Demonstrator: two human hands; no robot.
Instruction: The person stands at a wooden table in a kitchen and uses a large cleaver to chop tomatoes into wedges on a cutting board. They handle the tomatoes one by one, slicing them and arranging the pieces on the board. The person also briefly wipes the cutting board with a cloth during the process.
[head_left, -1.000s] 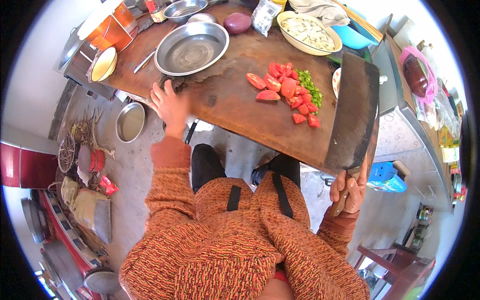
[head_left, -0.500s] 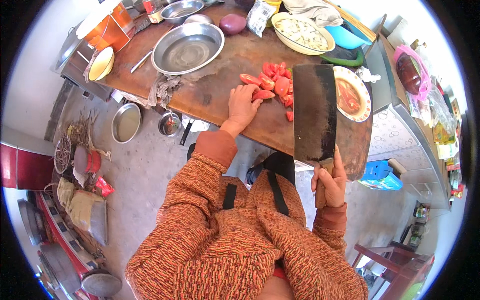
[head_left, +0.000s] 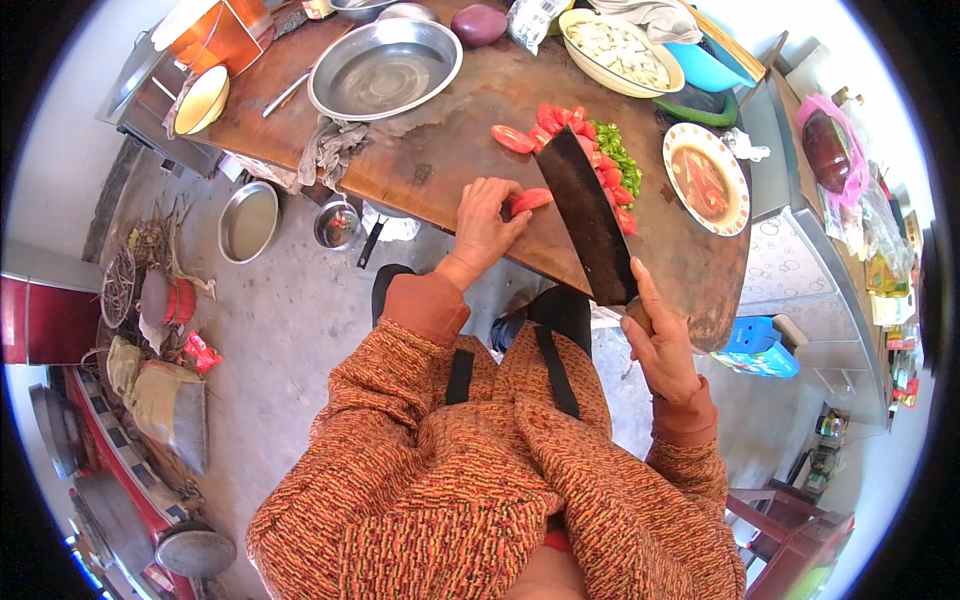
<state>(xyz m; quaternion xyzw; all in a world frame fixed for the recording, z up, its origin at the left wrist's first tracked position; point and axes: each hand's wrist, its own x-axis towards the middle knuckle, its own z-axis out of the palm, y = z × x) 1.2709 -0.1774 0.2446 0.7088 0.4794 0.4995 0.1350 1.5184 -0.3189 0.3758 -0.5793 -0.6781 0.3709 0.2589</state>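
Note:
My left hand (head_left: 487, 228) is closed on a red tomato wedge (head_left: 531, 201) at the near edge of the brown wooden table (head_left: 430, 170). In my right hand (head_left: 660, 335) is the handle of a broad, dark cleaver (head_left: 588, 220). Its blade slants up and to the left, just right of the wedge, and covers part of the tomato pile. Beyond the blade lie cut tomato pieces (head_left: 551, 120), with one larger tomato piece (head_left: 513, 139) a little apart on the left. Chopped green pepper (head_left: 617, 155) sits against the pile's right side.
A patterned plate (head_left: 682, 163) with reddish liquid stands right of the pile. Farther back are a metal basin (head_left: 336, 85), a bowl of pale cut pieces (head_left: 580, 62), an eggplant (head_left: 478, 25) and a green vegetable (head_left: 712, 117). A grey rag (head_left: 330, 150) hangs over the near edge.
The cleaver has turned from upright and face-on to slanting left, nearer the wedge, uncovering the green pepper. My left hand has brought the wedge slightly nearer, away from the pile.

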